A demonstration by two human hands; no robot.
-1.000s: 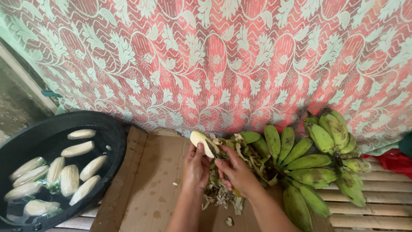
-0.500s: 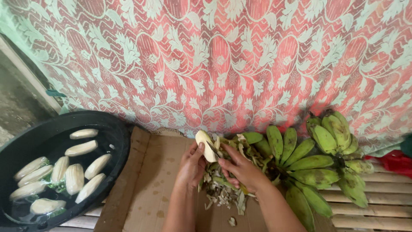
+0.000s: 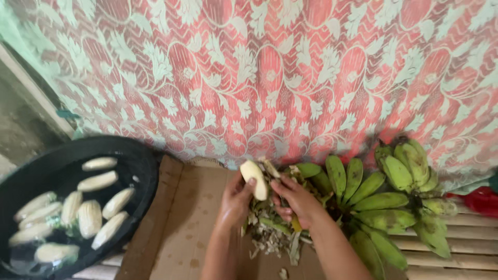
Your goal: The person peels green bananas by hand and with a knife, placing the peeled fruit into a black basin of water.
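Both hands are working together over a sheet of brown cardboard (image 3: 192, 218). The left hand (image 3: 236, 199) is curling around a pale peeled banana (image 3: 254, 179), thumb lying across its near side, holding it upright with the rounded tip pointing up and to the far side. The right hand (image 3: 295, 199) is touching the same banana from the right, its fingers bent and pinching at a strip of peel (image 3: 271, 168) that is hanging off the fruit near its top; whether a tool is sitting in that hand cannot be told.

Directly beneath and between the hands, a heap of peelings (image 3: 272, 233) is lying on the cardboard, green and brownish scraps spreading toward the near edge. Just to the right of the right hand, a bunch of green bananas (image 3: 363, 202) is fanning out, and a second bunch (image 3: 410, 171) is sitting farther right, both lying partly on wooden slats (image 3: 467, 249). A red thing (image 3: 482, 199) is showing at the far right edge, too cropped to identify.

Well apart on the left, a black tub (image 3: 145, 171) is holding water with several peeled bananas (image 3: 91, 218) floating in it. Behind everything, a red and white flowered cloth (image 3: 290, 78) is hanging as a backdrop, closing off the far side.
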